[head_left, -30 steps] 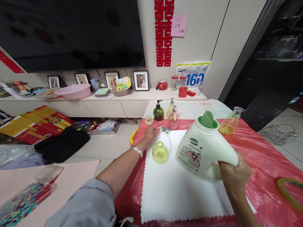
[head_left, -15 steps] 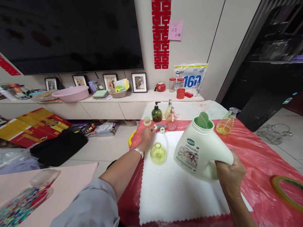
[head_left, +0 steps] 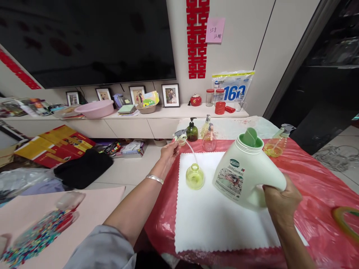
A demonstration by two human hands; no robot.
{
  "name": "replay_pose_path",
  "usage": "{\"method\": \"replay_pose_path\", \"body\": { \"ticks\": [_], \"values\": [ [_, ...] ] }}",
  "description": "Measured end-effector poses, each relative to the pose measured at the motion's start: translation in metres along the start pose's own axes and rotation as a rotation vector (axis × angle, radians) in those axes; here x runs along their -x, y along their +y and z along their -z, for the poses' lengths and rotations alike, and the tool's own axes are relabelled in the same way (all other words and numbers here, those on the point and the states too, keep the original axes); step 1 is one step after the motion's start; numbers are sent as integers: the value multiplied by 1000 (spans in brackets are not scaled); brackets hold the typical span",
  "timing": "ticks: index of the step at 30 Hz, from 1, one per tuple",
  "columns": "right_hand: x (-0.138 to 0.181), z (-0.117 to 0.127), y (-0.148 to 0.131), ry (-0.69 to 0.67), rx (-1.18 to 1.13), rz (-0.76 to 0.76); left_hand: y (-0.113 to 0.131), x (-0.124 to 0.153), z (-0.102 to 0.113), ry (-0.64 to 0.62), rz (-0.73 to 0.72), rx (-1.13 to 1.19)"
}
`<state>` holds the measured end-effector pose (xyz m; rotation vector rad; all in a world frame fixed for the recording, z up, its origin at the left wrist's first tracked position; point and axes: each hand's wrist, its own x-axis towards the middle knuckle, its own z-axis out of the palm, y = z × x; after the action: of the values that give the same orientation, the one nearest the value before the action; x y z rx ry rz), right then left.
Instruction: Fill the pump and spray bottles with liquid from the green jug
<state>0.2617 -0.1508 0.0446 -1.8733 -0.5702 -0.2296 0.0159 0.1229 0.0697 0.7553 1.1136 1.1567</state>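
Note:
My left hand [head_left: 170, 151] pinches a spray nozzle [head_left: 181, 136] at the table's left edge. From the nozzle a thin clear dip tube [head_left: 192, 150] slants down toward the neck of a small yellow-green bottle [head_left: 195, 178]; whether its tip is inside I cannot tell. That bottle stands upright and uncapped on a white scalloped cloth [head_left: 218, 228]. My right hand [head_left: 283, 200] is wrapped round the handle of a large pale green detergent jug [head_left: 241, 172], slightly tilted on or just above the cloth. A green pour spout [head_left: 250, 137] shows in the jug's open mouth.
Behind the cloth stand a dark green pump bottle [head_left: 192, 130], a pinkish spray bottle [head_left: 209, 140] and a yellowish one. Another spray bottle [head_left: 276, 145] with yellow liquid is at the right. A tape roll [head_left: 343, 224] lies on the red plastic cover [head_left: 316, 186].
My left hand has lifted the spray nozzle, and its tube now hangs toward the small bottle. My right hand keeps its grip on the jug. The view has shifted slightly.

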Motion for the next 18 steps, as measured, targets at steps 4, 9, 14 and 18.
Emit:
{"method": "replay_pose_path", "body": {
  "ticks": [4,9,14,18],
  "values": [
    [0,0,1,-5,4,-10,26,12,5,-40,3,188],
    [1,1,-1,-21,21,-15,56,42,12,-106,-35,339],
    [0,0,0,-56,92,-11,77,87,28,-244,-125,402],
    [-6,12,1,-195,205,14,87,119,45,-335,-219,392]
  ]
}}
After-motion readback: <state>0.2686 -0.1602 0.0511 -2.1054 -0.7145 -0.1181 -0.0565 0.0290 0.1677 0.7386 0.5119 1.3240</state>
